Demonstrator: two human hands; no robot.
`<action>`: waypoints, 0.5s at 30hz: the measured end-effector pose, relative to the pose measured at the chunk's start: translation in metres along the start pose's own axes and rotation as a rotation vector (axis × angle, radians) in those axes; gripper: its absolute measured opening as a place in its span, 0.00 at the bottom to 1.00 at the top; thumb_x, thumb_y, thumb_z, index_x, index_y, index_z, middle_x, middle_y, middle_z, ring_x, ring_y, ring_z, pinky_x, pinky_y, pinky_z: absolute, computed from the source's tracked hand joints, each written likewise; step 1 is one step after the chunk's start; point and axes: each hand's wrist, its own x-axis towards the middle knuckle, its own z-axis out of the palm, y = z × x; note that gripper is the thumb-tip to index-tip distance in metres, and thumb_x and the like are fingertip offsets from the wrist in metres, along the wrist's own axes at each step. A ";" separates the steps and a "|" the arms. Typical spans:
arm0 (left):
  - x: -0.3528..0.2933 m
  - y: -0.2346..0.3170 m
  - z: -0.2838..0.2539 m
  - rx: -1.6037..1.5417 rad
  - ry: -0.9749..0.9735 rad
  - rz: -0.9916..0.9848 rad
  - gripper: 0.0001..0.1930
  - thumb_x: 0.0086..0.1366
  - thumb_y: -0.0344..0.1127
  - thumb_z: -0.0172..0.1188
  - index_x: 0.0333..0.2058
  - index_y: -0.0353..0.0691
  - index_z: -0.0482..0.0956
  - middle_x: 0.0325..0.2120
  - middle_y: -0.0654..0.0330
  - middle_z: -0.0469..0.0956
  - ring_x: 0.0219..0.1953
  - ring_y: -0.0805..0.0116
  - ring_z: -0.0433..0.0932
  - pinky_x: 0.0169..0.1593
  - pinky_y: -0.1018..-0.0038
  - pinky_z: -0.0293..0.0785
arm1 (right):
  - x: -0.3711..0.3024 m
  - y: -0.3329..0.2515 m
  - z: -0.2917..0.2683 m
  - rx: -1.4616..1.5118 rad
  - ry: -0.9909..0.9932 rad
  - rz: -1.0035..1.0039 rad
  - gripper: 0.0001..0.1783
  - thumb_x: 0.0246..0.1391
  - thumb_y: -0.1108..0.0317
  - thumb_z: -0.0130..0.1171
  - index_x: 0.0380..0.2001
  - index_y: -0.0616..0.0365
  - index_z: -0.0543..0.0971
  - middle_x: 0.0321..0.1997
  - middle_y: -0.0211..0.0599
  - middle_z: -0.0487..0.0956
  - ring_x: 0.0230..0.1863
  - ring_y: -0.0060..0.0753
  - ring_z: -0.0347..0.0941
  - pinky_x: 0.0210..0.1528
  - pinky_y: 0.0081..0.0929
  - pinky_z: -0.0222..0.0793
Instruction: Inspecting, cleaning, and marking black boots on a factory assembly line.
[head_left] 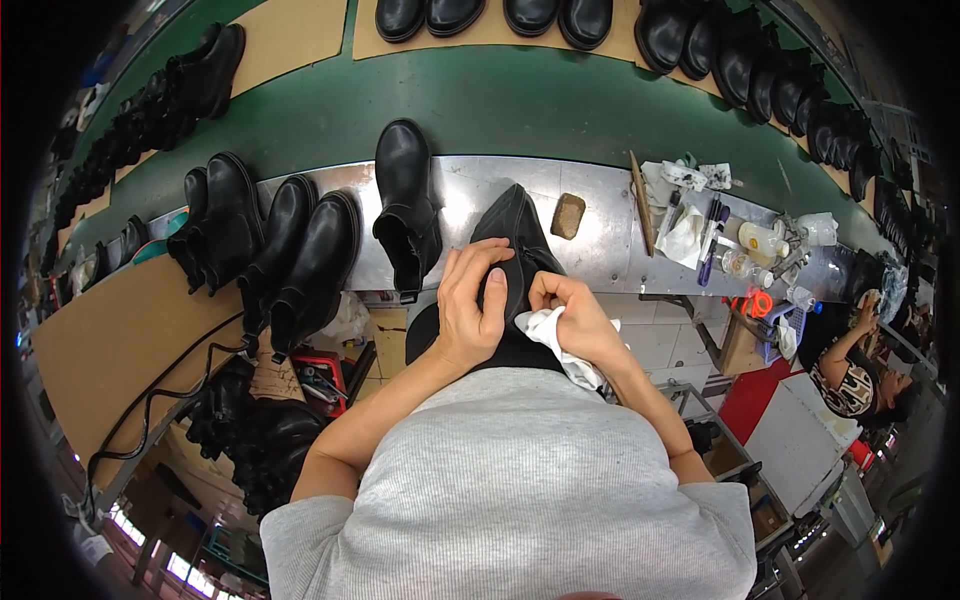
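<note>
A black leather boot [508, 222] lies in front of me at the near edge of the metal worktop, its pointed end facing away. My left hand [470, 308] steadies it from the left, fingers curved over its upper and thumb raised. My right hand [580, 315] is closed around a white cloth [548, 330] at the boot's right side. Part of the boot's near end is hidden behind my hands. Just to the left stands another black ankle boot [405, 190]. A small brown block [568, 216] rests on the metal to the right.
More black boots [325, 250] stand at the left, by a cardboard sheet [120, 340] and a black cable. A wooden stick [640, 205], purple marker [707, 255] and bottles [762, 240] occupy the right. Boots line the green belt [530, 105]. Another person [850, 370] sits far right.
</note>
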 end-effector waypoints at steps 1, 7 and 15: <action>0.000 0.000 0.000 -0.001 0.004 0.000 0.12 0.59 0.32 0.46 0.34 0.28 0.74 0.39 0.46 0.75 0.38 0.51 0.72 0.43 0.66 0.66 | 0.000 -0.001 -0.001 0.002 0.002 0.001 0.09 0.44 0.73 0.59 0.19 0.54 0.69 0.18 0.19 0.65 0.20 0.12 0.61 0.22 0.13 0.55; 0.000 0.000 0.000 0.004 -0.016 -0.004 0.12 0.59 0.31 0.46 0.35 0.29 0.74 0.39 0.46 0.75 0.38 0.51 0.72 0.43 0.66 0.66 | -0.001 -0.006 -0.001 -0.001 -0.008 0.073 0.09 0.42 0.75 0.59 0.18 0.57 0.68 0.18 0.21 0.65 0.22 0.13 0.58 0.25 0.14 0.54; 0.000 0.000 -0.001 0.037 -0.006 0.000 0.13 0.58 0.30 0.44 0.34 0.28 0.74 0.38 0.47 0.76 0.39 0.54 0.73 0.45 0.68 0.67 | -0.006 -0.011 0.005 -0.056 -0.004 0.065 0.13 0.43 0.74 0.60 0.19 0.56 0.64 0.20 0.18 0.61 0.23 0.10 0.55 0.23 0.13 0.50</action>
